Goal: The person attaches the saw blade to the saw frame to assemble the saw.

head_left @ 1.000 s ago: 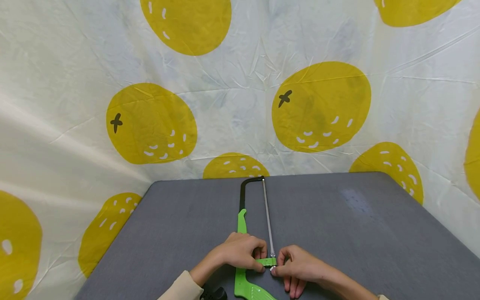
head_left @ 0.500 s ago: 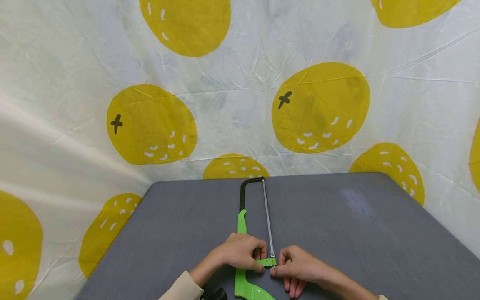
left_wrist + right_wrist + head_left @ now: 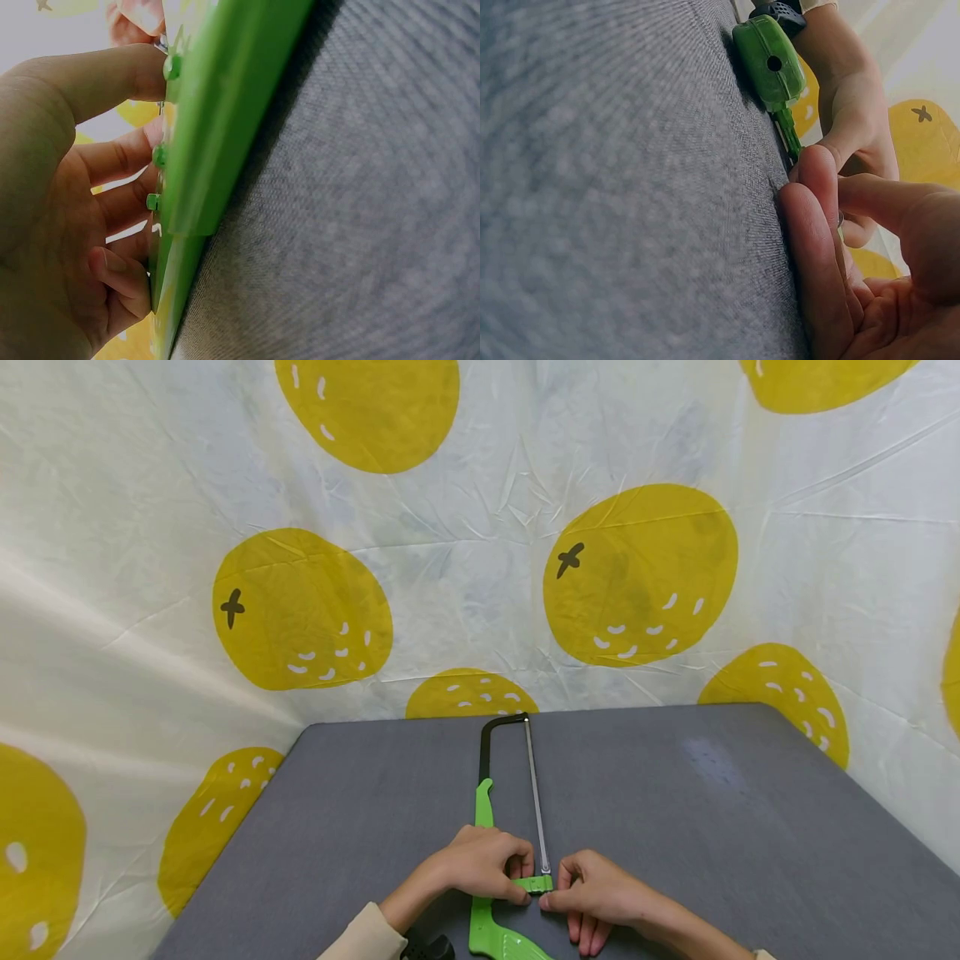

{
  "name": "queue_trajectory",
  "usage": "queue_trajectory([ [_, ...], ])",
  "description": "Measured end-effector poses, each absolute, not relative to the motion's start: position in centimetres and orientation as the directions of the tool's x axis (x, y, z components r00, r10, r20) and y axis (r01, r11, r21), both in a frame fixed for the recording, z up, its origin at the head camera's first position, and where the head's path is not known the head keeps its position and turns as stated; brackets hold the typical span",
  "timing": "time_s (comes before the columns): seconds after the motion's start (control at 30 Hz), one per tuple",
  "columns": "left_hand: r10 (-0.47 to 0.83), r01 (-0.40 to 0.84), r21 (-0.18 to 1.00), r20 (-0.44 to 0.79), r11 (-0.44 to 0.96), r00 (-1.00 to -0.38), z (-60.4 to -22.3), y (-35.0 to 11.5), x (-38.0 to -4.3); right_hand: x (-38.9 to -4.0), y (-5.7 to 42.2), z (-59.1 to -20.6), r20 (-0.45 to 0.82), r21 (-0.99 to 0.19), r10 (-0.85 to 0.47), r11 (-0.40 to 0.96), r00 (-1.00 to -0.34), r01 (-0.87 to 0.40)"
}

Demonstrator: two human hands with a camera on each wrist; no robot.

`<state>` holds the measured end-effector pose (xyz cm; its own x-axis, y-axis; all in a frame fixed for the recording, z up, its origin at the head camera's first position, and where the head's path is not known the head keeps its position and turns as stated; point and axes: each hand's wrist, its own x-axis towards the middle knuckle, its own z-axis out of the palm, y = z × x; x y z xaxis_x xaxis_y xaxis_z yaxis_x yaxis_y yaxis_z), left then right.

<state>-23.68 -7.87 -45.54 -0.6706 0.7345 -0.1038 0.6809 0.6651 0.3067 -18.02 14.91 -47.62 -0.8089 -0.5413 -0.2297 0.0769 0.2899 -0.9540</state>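
A hacksaw with a green handle [image 3: 501,937], black front frame [image 3: 485,752] and thin silver blade [image 3: 535,785] lies flat, its front pointing away from me. My left hand [image 3: 480,862] lies over the green body and grips it beside the short green crosspiece [image 3: 538,884]. In the left wrist view, its thumb and fingers meet the green body [image 3: 217,127]. Just right of the crosspiece, my right hand [image 3: 600,889] pinches the hacksaw's tightening nut at the near blade end. Thumb and forefinger hide most of that nut. The right hand's other fingers [image 3: 814,247] rest against the tabletop.
The hacksaw lies on a grey cloth-covered table [image 3: 360,793]. Behind it and at the sides hangs a white sheet [image 3: 465,602] printed with yellow fruit. A black object [image 3: 429,948] shows by the left wrist at the bottom edge.
My right thumb has shifted slightly left over the silver nut, which showed more one second ago. The left hand and the hacksaw stay put.
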Motion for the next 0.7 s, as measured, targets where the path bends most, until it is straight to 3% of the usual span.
queue_trajectory([
  [0.7, 0.741, 0.680, 0.327, -0.117, 0.657, -0.661, -45.68, -7.90, -23.82, -18.32, 15.30, -47.85, -0.227, -0.963, -0.602, 0.256, -0.765, 0.084],
])
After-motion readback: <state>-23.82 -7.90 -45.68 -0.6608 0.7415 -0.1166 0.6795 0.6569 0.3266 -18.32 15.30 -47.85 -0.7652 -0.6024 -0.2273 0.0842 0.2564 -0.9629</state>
